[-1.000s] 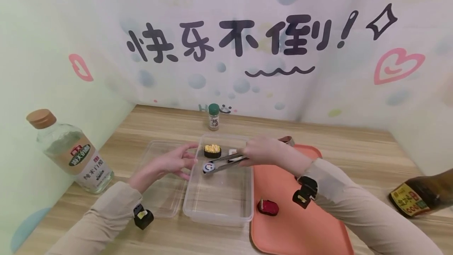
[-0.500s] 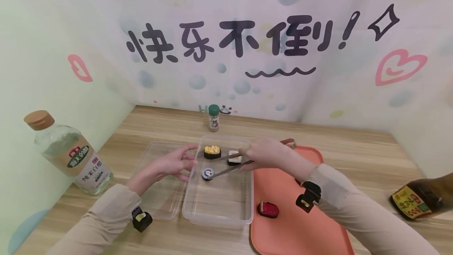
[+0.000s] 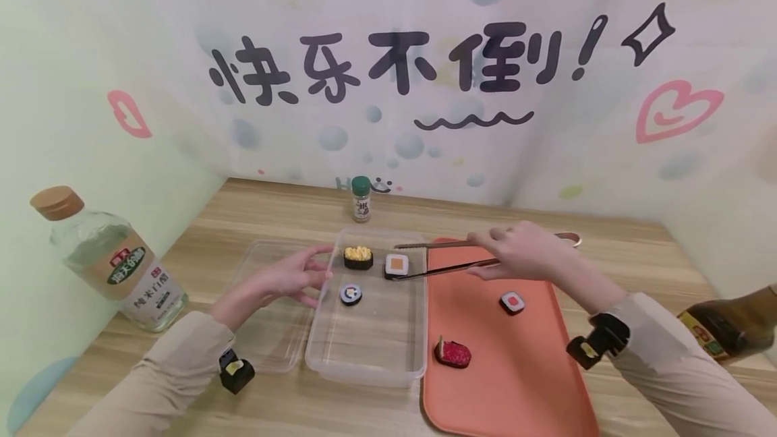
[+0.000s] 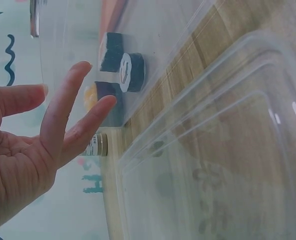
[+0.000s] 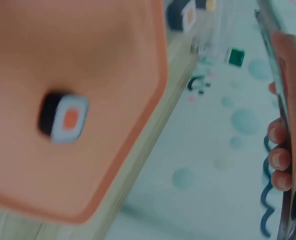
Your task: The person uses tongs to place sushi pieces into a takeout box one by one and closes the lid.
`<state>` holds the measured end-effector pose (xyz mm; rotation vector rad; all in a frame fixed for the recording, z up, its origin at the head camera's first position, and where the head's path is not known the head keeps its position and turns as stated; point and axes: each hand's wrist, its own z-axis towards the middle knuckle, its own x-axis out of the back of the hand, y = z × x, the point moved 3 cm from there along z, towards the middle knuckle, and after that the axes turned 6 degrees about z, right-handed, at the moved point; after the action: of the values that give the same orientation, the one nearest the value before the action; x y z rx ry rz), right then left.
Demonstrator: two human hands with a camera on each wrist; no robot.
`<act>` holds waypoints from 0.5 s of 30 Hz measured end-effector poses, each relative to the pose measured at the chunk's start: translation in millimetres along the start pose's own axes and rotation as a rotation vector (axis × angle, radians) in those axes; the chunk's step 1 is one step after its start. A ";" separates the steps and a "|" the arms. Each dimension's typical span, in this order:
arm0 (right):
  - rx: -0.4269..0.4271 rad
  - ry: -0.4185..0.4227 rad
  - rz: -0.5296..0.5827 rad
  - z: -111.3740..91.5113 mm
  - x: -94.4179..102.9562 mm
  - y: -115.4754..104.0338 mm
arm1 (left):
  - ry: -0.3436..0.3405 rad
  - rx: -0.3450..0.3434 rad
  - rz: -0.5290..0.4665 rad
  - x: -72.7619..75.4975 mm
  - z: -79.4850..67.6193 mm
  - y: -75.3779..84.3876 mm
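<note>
My left hand (image 3: 280, 280) rests its spread fingers at the left wall of a clear plastic container (image 3: 364, 376). In my right hand (image 3: 525, 251) I hold metal tongs (image 3: 452, 245), their arms parted and tips over the container's right side. Three sushi pieces sit in the container: one with yellow topping (image 3: 358, 257), a squarish roll with an orange centre (image 3: 397, 265) and a round roll (image 3: 351, 294). On the orange tray (image 3: 504, 383) lie a roll with a red centre (image 3: 512, 302) and a red-topped sushi (image 3: 453, 354). The tongs grip nothing.
A clear lid (image 4: 213, 150) lies left of the container. A white vinegar bottle (image 3: 124, 272) stands at the left, a dark sauce bottle (image 3: 728, 322) at the right. Behind the container is a green-capped shaker (image 3: 361, 201), near the wall hanging.
The tongs have opened and let go of the round roll, which stays in the container. My right hand has moved right and back with them, uncovering the red-centred roll. The left hand stays put.
</note>
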<state>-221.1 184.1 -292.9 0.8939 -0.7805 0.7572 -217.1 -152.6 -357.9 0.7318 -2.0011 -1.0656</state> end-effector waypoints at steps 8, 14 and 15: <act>-0.022 -0.006 -0.059 -64.0 7.7 22.1 | -0.017 -0.015 0.016 0.7 -1.1 1.1; -0.021 -0.015 -0.048 -113.9 7.2 32.8 | -0.017 -0.002 0.015 -0.1 -2.0 2.4; -0.015 -0.012 -0.043 -120.4 7.1 33.9 | -0.015 0.001 0.012 -0.2 -1.6 2.2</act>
<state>-214.1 305.5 -323.0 0.8992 -0.7742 0.7083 -216.0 -152.0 -355.5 0.7139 -2.0161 -1.0661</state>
